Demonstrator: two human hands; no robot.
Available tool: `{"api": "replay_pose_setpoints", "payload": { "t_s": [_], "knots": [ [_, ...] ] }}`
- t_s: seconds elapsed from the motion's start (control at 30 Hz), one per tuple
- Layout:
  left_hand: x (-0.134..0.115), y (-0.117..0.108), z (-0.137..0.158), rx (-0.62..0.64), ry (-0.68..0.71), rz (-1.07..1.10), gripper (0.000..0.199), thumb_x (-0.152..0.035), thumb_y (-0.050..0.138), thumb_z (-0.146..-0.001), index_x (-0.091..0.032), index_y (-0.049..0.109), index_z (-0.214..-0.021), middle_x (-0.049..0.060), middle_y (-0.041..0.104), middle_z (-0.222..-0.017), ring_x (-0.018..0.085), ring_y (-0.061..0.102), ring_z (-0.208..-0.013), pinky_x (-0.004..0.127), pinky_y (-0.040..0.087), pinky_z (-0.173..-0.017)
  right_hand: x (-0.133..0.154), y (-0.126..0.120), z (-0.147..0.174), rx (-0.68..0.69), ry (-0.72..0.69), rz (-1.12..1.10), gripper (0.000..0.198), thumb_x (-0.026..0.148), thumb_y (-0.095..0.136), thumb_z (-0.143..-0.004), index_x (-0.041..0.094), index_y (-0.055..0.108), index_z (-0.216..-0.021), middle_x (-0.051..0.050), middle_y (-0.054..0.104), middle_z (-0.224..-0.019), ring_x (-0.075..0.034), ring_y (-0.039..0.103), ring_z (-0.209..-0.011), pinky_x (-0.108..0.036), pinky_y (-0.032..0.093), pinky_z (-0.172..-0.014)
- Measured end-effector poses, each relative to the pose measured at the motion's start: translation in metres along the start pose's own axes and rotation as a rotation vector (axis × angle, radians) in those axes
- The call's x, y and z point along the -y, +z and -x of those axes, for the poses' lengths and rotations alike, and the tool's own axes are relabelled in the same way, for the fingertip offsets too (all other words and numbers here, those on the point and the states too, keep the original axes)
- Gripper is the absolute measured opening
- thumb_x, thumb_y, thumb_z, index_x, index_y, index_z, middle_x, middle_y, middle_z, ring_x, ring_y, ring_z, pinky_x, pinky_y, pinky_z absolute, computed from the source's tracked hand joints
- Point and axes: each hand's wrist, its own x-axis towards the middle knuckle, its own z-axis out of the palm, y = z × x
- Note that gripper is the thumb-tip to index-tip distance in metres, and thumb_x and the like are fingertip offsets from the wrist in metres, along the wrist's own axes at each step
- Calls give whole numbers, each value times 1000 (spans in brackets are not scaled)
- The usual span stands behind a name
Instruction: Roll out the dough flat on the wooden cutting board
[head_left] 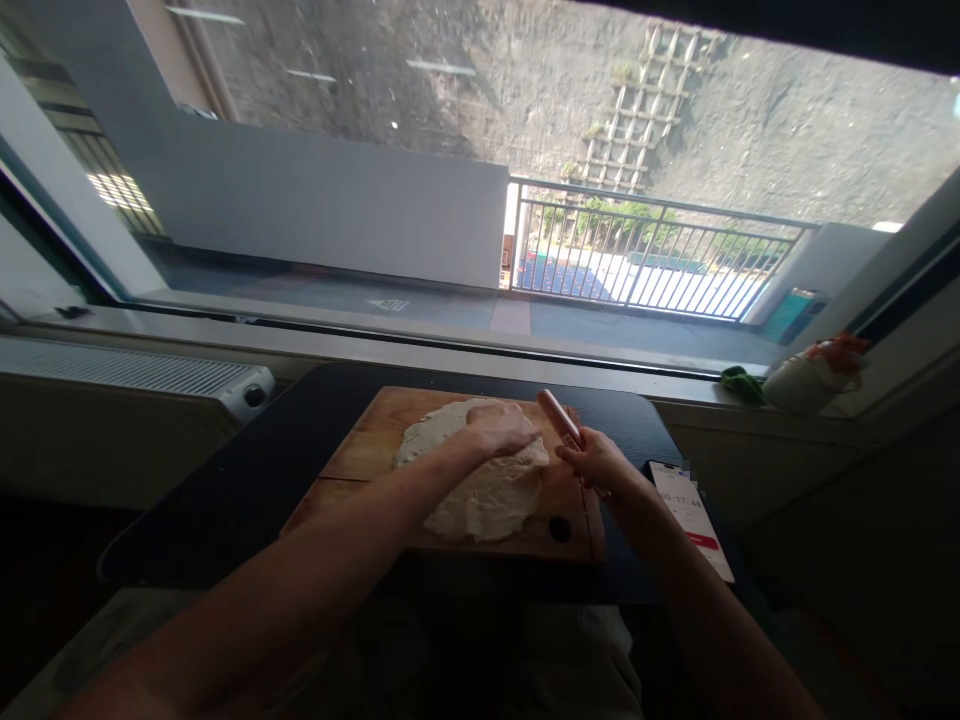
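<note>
A wide, uneven sheet of pale dough [480, 500] lies on a wooden cutting board [358, 440]. My left hand [501, 428] reaches across it and rests on its far right part, fingers curled down against the surface; the fingertips are partly hidden. Just beyond the dough's right side, my right hand [604, 462] is closed around one end of a rolling pin [556, 412]. The pin slants up and to the left over the board's right edge, apart from the dough.
The board sits on a dark table [225, 500] against a window sill [420, 350]. A phone [690, 515] showing a running timer lies near my right forearm. At left is a white radiator [142, 380]; a pale pot [806, 385] and green cloth [742, 384] stand on the right sill.
</note>
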Motion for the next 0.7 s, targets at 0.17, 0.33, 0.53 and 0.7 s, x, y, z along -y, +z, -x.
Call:
{"api": "replay_pose_setpoints", "payload": {
  "t_s": [0.17, 0.33, 0.53, 0.7],
  "knots": [
    [71, -4, -32, -26, -143, -10, 53, -45, 56, -74, -9, 62, -112, 25, 58, -121, 36, 50, -118, 41, 37, -96, 4, -3, 17, -83, -130, 328, 38, 50, 42, -90, 17, 60, -88, -7, 61, -83, -14, 54, -67, -24, 33, -55],
    [94, -5, -40, 26, -146, 69, 52, -45, 65, -63, -11, 65, -102, 21, 63, -113, 35, 57, -105, 38, 44, -85, 12, 2, 48, 30, -379, 394, 23, 43, 54, -86, 23, 61, -96, -3, 56, -93, -13, 53, -70, -24, 35, -61],
    [119, -10, -28, 66, -75, 242, 28, -37, 57, -67, -19, 65, -86, 4, 69, -86, 20, 63, -72, 25, 42, -56, 3, -9, 71, 87, -431, 450, 24, 41, 50, -88, 28, 58, -106, 0, 53, -91, -12, 52, -68, -25, 36, -62],
    [161, 0, -10, -84, -174, 110, 25, -38, 61, -64, -17, 66, -76, 6, 68, -78, 24, 63, -79, 27, 44, -64, -9, -10, 63, 53, -405, 494, 24, 41, 49, -88, 28, 58, -106, -1, 53, -91, -13, 53, -70, -25, 36, -62]
  ]
}}
